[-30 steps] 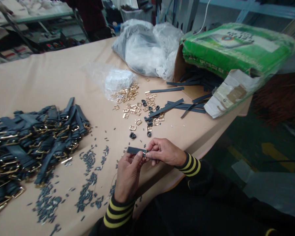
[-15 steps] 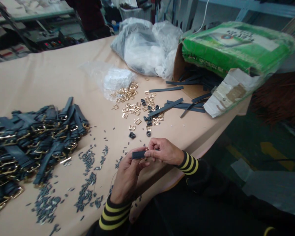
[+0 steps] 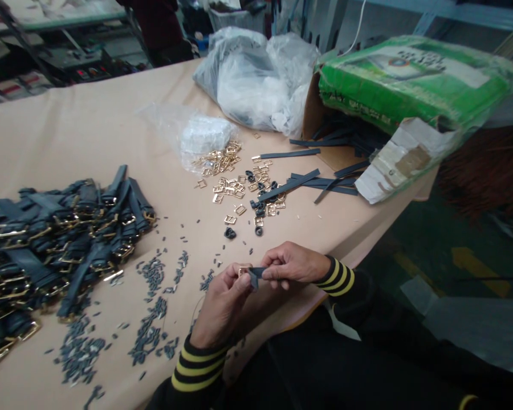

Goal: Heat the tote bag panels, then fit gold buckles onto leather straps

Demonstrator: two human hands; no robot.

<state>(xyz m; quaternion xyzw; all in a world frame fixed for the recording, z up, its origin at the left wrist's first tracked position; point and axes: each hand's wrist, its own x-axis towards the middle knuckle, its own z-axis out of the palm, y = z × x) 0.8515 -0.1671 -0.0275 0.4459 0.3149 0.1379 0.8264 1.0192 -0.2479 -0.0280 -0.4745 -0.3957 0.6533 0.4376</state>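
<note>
Near the table's front edge both hands meet on one dark blue-grey strap (image 3: pixel 257 273) fitted with a gold buckle (image 3: pixel 243 270). My left hand (image 3: pixel 223 303) is closed, its thumb and fingers pinching the buckle end. Part of the strap folds down beside the left thumb. My right hand (image 3: pixel 288 263) is closed on the strap's other side, and its fingers hide that end. Just beyond the hands lie small dark rolled loops (image 3: pixel 229 233) and loose gold buckles (image 3: pixel 240 209).
A heap of buckled straps (image 3: pixel 68 228) covers the left side. Small dark pieces (image 3: pixel 81 353) are scattered in front of it. A plastic bag (image 3: pixel 256 80) and a green box (image 3: pixel 402 85) with straps spilling out stand at the back. Another person (image 3: pixel 156 28) is behind the table.
The strap has turned: its flat face showed before, and now the gold buckle shows at my left fingertips. My right hand has moved slightly right, with strap stretched between the hands.
</note>
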